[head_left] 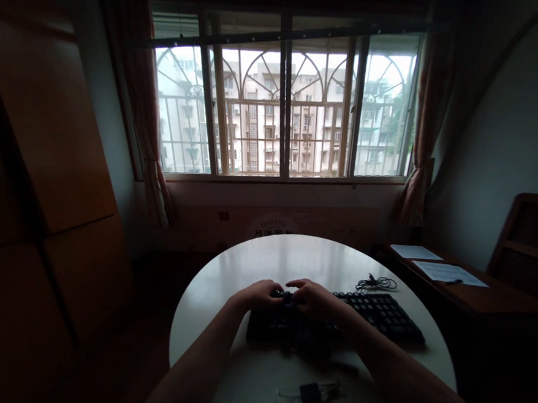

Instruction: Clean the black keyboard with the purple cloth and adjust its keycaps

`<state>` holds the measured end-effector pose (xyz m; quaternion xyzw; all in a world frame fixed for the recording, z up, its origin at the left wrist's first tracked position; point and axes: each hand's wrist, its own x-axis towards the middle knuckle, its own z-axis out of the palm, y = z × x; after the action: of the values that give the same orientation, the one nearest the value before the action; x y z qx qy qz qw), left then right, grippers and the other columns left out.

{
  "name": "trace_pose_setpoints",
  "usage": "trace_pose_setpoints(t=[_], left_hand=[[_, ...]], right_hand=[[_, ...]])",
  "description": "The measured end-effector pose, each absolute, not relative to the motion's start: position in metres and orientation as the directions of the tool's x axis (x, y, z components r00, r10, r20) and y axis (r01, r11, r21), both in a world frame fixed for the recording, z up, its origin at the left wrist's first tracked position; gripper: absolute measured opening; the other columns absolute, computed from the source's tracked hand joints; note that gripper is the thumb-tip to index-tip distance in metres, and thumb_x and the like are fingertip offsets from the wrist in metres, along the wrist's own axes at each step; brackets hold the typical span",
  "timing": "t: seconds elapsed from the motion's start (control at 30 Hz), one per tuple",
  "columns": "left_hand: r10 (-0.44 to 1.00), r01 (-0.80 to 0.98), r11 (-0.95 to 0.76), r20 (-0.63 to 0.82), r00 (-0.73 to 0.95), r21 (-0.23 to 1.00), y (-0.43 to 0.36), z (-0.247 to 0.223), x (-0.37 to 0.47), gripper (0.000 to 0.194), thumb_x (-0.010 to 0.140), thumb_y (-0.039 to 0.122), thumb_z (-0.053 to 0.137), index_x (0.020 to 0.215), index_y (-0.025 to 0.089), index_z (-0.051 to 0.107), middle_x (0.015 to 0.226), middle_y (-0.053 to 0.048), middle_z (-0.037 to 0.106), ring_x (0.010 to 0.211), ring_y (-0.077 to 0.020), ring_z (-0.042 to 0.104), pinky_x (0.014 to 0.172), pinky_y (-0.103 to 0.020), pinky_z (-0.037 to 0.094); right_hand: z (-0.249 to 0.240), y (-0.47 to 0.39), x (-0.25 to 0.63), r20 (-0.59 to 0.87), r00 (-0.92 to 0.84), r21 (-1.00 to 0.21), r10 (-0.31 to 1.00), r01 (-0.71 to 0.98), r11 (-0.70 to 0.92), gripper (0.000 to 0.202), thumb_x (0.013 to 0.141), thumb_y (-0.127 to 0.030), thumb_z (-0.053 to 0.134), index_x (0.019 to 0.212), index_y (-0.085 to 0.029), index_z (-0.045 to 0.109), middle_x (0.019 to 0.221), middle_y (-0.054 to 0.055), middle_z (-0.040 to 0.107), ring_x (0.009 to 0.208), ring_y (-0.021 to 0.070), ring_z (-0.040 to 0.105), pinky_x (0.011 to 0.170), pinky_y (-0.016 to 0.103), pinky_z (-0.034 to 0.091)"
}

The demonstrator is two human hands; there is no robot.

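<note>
A black keyboard lies across the round white table in front of me. My left hand is over its left part, with thumb and fingers closed around a small dark object whose kind I cannot make out. My right hand meets it from the other side, fingers bent, and the index finger reaches out above the dark object. Dark, unclear shapes lie below the hands near the keyboard's front edge. Closer to me rests a small black block with wire loops on both sides.
Behind the keyboard lies a coiled black cable on the round white table. To the right, papers and a dark pen lie on a brown wooden surface. A wooden cabinet stands left; a barred window is ahead.
</note>
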<state>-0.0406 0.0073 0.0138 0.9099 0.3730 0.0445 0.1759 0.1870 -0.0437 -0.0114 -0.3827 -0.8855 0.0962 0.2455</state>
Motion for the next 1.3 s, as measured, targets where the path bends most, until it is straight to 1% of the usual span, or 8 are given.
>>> trace_pose_setpoints(t=[0.23, 0.4, 0.57, 0.7, 0.8, 0.9, 1.07, 1.3], left_hand=[[0.691, 0.654, -0.662, -0.042, 0.722, 0.366, 0.009, 0.011, -0.041, 0.049, 0.082, 0.057, 0.055, 0.115, 0.022, 0.067, 0.112, -0.007, 0.067, 0.096, -0.025, 0.062, 0.077, -0.029, 0.046], [0.7, 0.669, -0.654, -0.053, 0.712, 0.353, 0.007, 0.014, -0.04, 0.047, 0.083, 0.055, 0.055, 0.114, 0.022, 0.067, 0.111, -0.007, 0.067, 0.097, -0.0253, 0.061, 0.077, -0.029, 0.046], [0.689, 0.654, -0.672, -0.032, 0.724, 0.349, 0.008, 0.013, -0.04, 0.044, 0.083, 0.054, 0.057, 0.111, 0.022, 0.068, 0.108, -0.007, 0.068, 0.097, -0.0251, 0.061, 0.078, -0.029, 0.045], [0.69, 0.653, -0.672, -0.024, 0.723, 0.349, 0.01, 0.011, -0.04, 0.045, 0.082, 0.055, 0.057, 0.111, 0.022, 0.068, 0.107, -0.006, 0.068, 0.096, -0.025, 0.061, 0.078, -0.029, 0.046], [0.689, 0.651, -0.674, -0.022, 0.725, 0.349, 0.011, 0.01, -0.041, 0.048, 0.082, 0.057, 0.056, 0.112, 0.022, 0.068, 0.108, -0.006, 0.068, 0.095, -0.0247, 0.062, 0.076, -0.028, 0.046], [0.682, 0.641, -0.679, -0.015, 0.731, 0.359, 0.011, 0.008, -0.042, 0.048, 0.082, 0.056, 0.055, 0.113, 0.022, 0.068, 0.108, -0.006, 0.068, 0.093, -0.0237, 0.063, 0.076, -0.028, 0.046], [0.67, 0.621, -0.689, 0.0, 0.743, 0.372, 0.014, 0.005, -0.042, 0.046, 0.082, 0.054, 0.055, 0.112, 0.022, 0.069, 0.106, -0.005, 0.069, 0.09, -0.0229, 0.063, 0.077, -0.028, 0.047], [0.686, 0.648, -0.674, -0.024, 0.727, 0.355, 0.011, 0.009, -0.041, 0.043, 0.083, 0.051, 0.056, 0.112, 0.022, 0.068, 0.108, -0.007, 0.068, 0.095, -0.0245, 0.062, 0.076, -0.028, 0.046]], right_hand=[[-0.008, -0.043, 0.189, 0.334, -0.618, -0.377, 0.712, 0.605, 0.702, 0.025, 0.073, -0.019, 0.065, 0.094, -0.026, 0.078, 0.13, 0.005, 0.062, 0.119, 0.0263, 0.056, 0.096, 0.033, 0.047], [-0.009, -0.042, 0.187, 0.34, -0.58, -0.319, 0.74, 0.669, 0.671, 0.026, 0.074, -0.021, 0.064, 0.096, -0.027, 0.078, 0.133, 0.004, 0.061, 0.122, 0.0273, 0.054, 0.1, 0.038, 0.044], [-0.008, -0.045, 0.181, 0.37, -0.552, -0.268, 0.747, 0.707, 0.655, 0.026, 0.074, -0.021, 0.063, 0.095, -0.027, 0.078, 0.132, 0.004, 0.062, 0.12, 0.0272, 0.055, 0.1, 0.039, 0.043], [-0.009, -0.047, 0.178, 0.381, -0.538, -0.254, 0.752, 0.721, 0.645, 0.024, 0.075, -0.023, 0.063, 0.093, -0.028, 0.078, 0.132, 0.004, 0.061, 0.119, 0.0276, 0.056, 0.099, 0.04, 0.044], [-0.007, -0.048, 0.178, 0.372, -0.545, -0.278, 0.751, 0.706, 0.651, 0.023, 0.074, -0.022, 0.064, 0.092, -0.028, 0.078, 0.13, 0.004, 0.063, 0.116, 0.0274, 0.057, 0.098, 0.039, 0.045], [-0.004, -0.051, 0.181, 0.353, -0.587, -0.328, 0.729, 0.652, 0.684, 0.024, 0.073, -0.02, 0.064, 0.091, -0.026, 0.078, 0.123, 0.005, 0.067, 0.111, 0.0258, 0.06, 0.094, 0.034, 0.047], [0.002, -0.051, 0.185, 0.327, -0.653, -0.372, 0.683, 0.576, 0.728, 0.025, 0.076, -0.02, 0.063, 0.095, -0.025, 0.078, 0.114, 0.004, 0.071, 0.103, 0.0225, 0.064, 0.088, 0.029, 0.049], [-0.001, -0.048, 0.183, 0.347, -0.579, -0.271, 0.737, 0.691, 0.67, 0.027, 0.075, -0.022, 0.064, 0.097, -0.029, 0.077, 0.118, 0.003, 0.069, 0.11, 0.0256, 0.061, 0.095, 0.036, 0.046]])
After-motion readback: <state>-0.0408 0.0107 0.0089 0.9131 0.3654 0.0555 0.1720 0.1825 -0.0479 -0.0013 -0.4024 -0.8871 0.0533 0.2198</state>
